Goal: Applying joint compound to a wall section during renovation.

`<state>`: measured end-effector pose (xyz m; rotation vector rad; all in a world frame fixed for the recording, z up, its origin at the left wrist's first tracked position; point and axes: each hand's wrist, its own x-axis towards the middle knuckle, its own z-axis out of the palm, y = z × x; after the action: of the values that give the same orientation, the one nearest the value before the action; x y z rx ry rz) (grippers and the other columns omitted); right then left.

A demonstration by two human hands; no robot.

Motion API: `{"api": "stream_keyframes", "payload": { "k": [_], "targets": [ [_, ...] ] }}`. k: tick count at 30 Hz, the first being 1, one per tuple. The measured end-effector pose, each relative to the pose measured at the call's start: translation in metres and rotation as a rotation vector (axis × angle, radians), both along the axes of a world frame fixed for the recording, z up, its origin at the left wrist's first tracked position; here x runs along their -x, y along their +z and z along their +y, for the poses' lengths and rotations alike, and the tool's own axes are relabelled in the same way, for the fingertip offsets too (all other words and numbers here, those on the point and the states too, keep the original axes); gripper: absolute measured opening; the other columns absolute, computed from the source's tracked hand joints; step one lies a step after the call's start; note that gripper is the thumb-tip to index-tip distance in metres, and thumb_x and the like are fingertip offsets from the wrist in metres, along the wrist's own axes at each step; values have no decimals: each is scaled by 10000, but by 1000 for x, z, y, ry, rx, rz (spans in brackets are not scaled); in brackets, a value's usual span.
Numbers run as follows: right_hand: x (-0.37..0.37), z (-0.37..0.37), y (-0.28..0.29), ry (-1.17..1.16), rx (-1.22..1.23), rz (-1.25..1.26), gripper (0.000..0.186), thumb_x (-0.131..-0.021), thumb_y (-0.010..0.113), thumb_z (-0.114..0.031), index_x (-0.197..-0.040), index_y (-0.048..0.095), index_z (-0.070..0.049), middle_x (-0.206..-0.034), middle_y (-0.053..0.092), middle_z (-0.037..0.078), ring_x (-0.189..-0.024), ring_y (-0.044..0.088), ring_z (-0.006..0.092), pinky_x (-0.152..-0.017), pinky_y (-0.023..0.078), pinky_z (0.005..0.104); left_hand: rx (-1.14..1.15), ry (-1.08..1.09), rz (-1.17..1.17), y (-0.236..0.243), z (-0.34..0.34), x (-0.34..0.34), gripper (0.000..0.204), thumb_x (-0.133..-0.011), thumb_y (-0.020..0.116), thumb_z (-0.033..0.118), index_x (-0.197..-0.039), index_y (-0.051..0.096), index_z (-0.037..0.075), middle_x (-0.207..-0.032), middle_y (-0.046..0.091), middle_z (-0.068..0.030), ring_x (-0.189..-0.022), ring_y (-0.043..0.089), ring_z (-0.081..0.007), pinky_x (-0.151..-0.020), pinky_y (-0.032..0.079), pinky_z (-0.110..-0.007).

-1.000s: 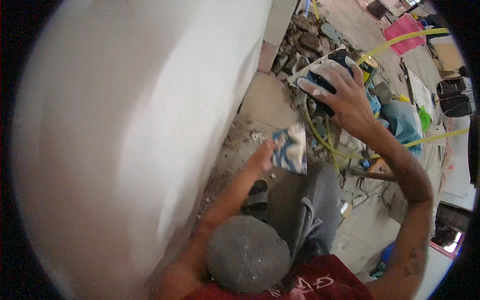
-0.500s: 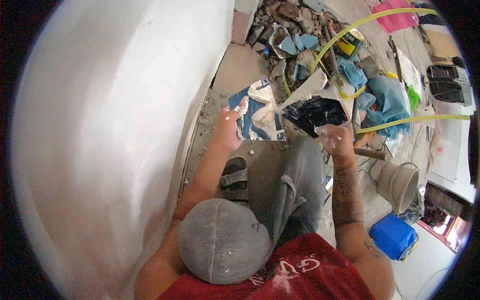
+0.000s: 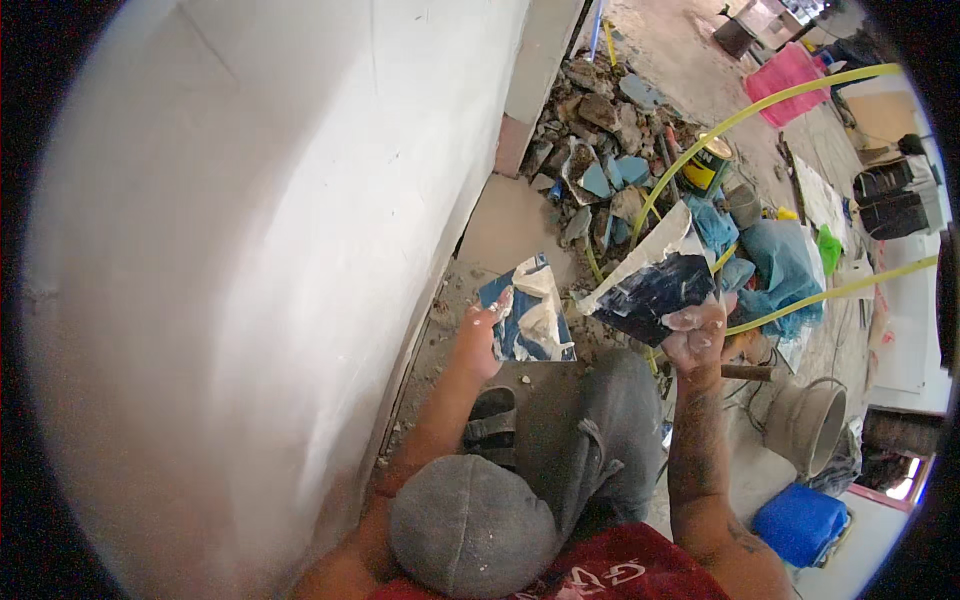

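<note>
Both hands are occupied: to the right of the white wall, the left hand grasps a small blue plate at its left edge, and the right hand grasps a dark plate at its near right corner. Each plate seems light and rather stiff. The white paste is probably soft and slippery, so a clean edge should give safer hold.

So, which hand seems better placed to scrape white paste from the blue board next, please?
Likely the right hand: it holds a flat, dark plate beside the blue board, while the left hand grips that board's edge.
</note>
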<state>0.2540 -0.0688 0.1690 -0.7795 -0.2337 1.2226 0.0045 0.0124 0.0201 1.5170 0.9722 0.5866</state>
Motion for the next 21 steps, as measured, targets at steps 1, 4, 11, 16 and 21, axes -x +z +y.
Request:
{"api": "stream_keyframes", "payload": {
  "k": [1,4,11,16,21],
  "targets": [
    [0,0,0,-109,99,84,522,-586,522,58,-1107,486,68,-994,598,171,-897,609,315,-814,509,426,46,-1,7,0,0,-1,536,-694,628,78,-1211,492,33,-1008,600,-195,-853,599,-310,-778,454,-351],
    [0,-3,-9,59,22,40,475,-623,509,3,-1095,502,57,-938,614,170,-861,623,282,-806,516,404,-314,-59,110,30,-3,0,563,-689,646,98,-1225,484,42,-1022,598,-189,-877,600,-310,-799,460,-360],
    [21,-1,-3,-18,183,-177,425,-679,544,-69,-1092,512,25,-975,602,152,-846,622,248,-752,533,361,1047,320,-579,32,-3,-12,556,-720,676,154,-1220,475,18,-984,597,-193,-948,589,-273,-833,464,-362],
    [20,1,3,-134,-17,-219,206,-772,597,-42,-969,542,-21,-1004,612,162,-909,606,259,-809,488,352,399,255,-360,5,5,-4,495,-759,648,155,-1197,481,-5,-956,576,-165,-882,586,-255,-781,484,-348],
    [26,-15,-30,-197,142,-613,421,-710,627,61,-1112,510,19,-1031,602,126,-847,613,190,-735,472,266,-319,106,197,0,7,-6,688,-628,723,44,-1263,459,62,-958,570,-173,-969,535,-274,-852,435,-340]
  ]
}}
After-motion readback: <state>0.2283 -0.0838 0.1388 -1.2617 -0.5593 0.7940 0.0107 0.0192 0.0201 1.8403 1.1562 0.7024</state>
